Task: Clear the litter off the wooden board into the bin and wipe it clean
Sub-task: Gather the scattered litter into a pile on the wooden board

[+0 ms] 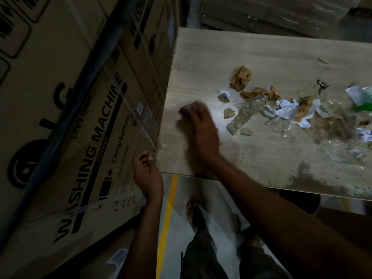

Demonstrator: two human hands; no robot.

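The pale wooden board lies in front of me, stained dark near its front edge. Litter is strewn across its right half: crumpled white paper, brown cardboard scraps, clear plastic wrap and a green-and-white wrapper. My right hand rests palm down on the board left of the litter, fingers bent and blurred; nothing shows in it. My left hand is at the board's front left edge, its fingertips pinched on a thin clear plastic strip. No bin is in view.
Tall cardboard washing machine boxes stand close against the board's left side. Wrapped cartons are stacked behind the board. Below is a pale floor with a yellow line, where my legs and sandalled feet show.
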